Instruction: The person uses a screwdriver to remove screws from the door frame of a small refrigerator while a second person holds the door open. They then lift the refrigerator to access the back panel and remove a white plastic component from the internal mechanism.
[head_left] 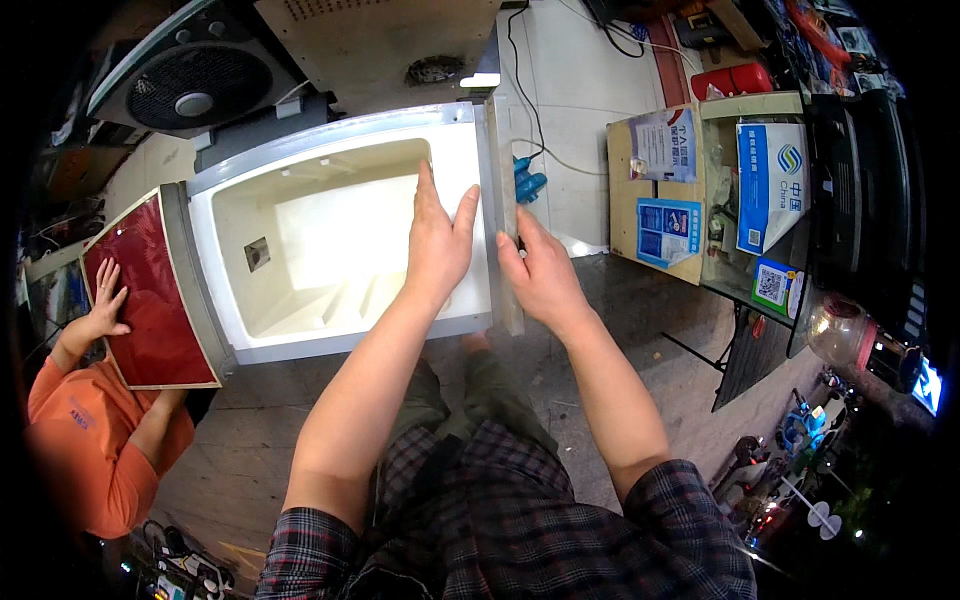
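Note:
A white appliance cabinet (355, 335) with a hollow cream interior lies with its opening facing up in front of me. My left hand (440, 235) is open over its right rim, fingers stretched and thumb apart, the fingertips at the inner edge of the cavity. A narrow, pale board (510, 305) stands along the cabinet's right side. My right hand (540, 262) is at this board, its thumb over the edge and its fingers on the outer side. A red door panel (160, 290) borders the cabinet's left end.
Another person in an orange shirt (100, 430) rests a hand (103, 308) on the red panel. A fan (200, 85) stands behind left. A teal power tool (530, 182) lies beyond the board. At right are a cardboard box (655, 255) and a glass jar (838, 330).

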